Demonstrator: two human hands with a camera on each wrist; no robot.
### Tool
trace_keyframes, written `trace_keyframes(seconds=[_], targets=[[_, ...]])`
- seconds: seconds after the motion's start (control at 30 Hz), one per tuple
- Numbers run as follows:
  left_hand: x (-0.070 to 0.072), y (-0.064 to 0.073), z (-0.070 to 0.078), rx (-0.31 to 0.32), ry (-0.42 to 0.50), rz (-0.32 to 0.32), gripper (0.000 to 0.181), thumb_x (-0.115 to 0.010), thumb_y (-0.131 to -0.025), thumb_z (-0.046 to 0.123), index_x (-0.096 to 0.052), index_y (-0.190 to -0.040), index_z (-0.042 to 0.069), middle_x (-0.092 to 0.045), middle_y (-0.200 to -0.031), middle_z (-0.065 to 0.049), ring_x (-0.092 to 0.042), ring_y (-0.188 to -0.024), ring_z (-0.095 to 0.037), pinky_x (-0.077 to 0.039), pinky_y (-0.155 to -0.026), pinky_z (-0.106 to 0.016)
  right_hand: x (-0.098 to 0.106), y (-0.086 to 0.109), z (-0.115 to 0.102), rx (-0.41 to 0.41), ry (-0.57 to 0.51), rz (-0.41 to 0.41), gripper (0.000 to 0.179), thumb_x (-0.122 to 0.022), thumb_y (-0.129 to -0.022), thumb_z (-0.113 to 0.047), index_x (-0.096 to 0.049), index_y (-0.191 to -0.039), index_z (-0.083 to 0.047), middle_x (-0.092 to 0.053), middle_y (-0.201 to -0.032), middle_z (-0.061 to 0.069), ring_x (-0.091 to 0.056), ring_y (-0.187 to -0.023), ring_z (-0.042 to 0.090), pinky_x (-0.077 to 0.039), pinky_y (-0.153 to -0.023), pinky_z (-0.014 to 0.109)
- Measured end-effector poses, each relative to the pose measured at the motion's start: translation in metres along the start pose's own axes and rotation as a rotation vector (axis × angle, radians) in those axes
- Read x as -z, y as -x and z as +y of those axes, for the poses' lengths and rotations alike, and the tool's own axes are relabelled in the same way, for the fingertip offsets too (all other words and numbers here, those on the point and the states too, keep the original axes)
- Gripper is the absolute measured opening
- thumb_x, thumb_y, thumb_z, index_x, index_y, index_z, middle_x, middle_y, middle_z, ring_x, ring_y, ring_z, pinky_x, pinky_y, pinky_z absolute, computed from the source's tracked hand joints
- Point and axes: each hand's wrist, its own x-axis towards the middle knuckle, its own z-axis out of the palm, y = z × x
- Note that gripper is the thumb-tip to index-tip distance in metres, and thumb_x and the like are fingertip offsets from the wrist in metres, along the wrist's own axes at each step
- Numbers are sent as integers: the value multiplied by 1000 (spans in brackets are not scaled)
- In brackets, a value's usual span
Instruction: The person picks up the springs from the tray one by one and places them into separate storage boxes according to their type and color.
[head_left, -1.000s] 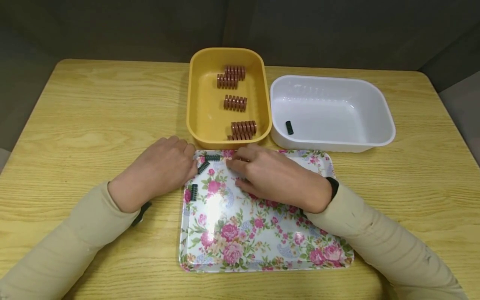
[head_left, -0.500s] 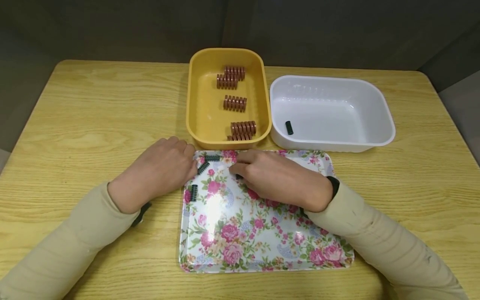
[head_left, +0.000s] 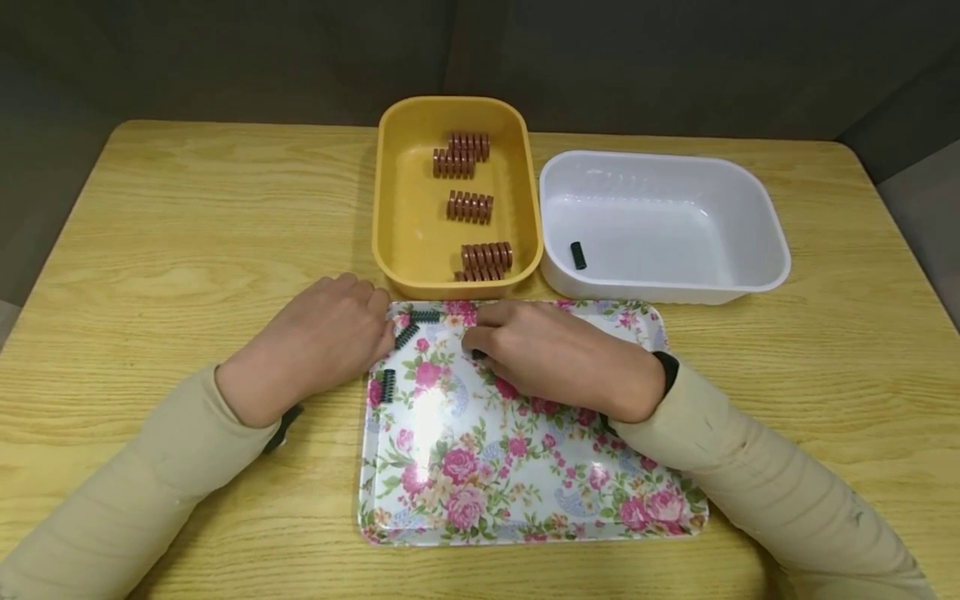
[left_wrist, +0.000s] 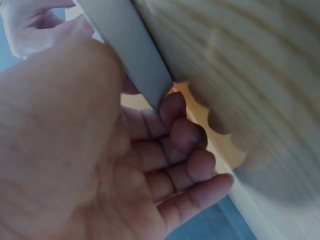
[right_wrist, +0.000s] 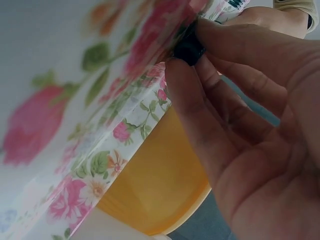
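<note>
Right hand (head_left: 555, 354) pinching a dark spring (right_wrist: 189, 49) on the floral tray (head_left: 525, 492)
Left hand (head_left: 322, 337), fingers loosely curled and holding nothing, rests at the tray's left edge (three more springs (head_left: 407, 335) beside it)

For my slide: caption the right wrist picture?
Right hand pinching a small dark spring on the floral tray.
</note>
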Motion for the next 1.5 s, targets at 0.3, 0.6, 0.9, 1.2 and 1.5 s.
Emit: trace_keyframes(seconds=[0.3,0.6,0.9,1.2,1.5], targets=[[-1,1,0,5,22,17,29,-53,-102,23,-57,-81,4,-57,-76,-8,-54,-73,-27,-50,-66,-41,1,0,0,23,-1,10,12,-70,-95,-5,-77,-97,-14,-64,-86,3,-60,-71,10,-51,-60,21],[1,-1,-1,11,38,-17,29,-52,-103,24,-58,-85,3,-57,-78,-8,-55,-75,-26,-51,-69,-42,1,1,1,54,50,16,15,-68,-95,-3,-76,-95,-16,-64,-83,0,-58,-72,9,-49,-60,20],[0,0,0,8,27,-16,28,-52,-103,24,-58,-84,3,-57,-77,-8,-53,-74,-25,-50,-68,-41,5,3,-2,63,54,40,16,-70,-94,-3,-77,-100,-16,-67,-86,1,-62,-76,9,-52,-64,21],[0,0,0,8,9,-10,29,-52,-103,23,-57,-84,3,-56,-76,-7,-51,-71,-24,-49,-65,-40,10,5,-3,51,43,59,17,-70,-93,-2,-77,-101,-15,-67,-86,-1,-63,-77,9,-53,-65,21],[0,0,0,7,4,-9,29,-52,-103,23,-58,-85,2,-57,-77,-8,-51,-71,-24,-49,-65,-40,17,9,-4,45,61,93,13,-74,-91,-5,-77,-101,-13,-66,-87,0,-61,-75,9,-55,-66,22]])
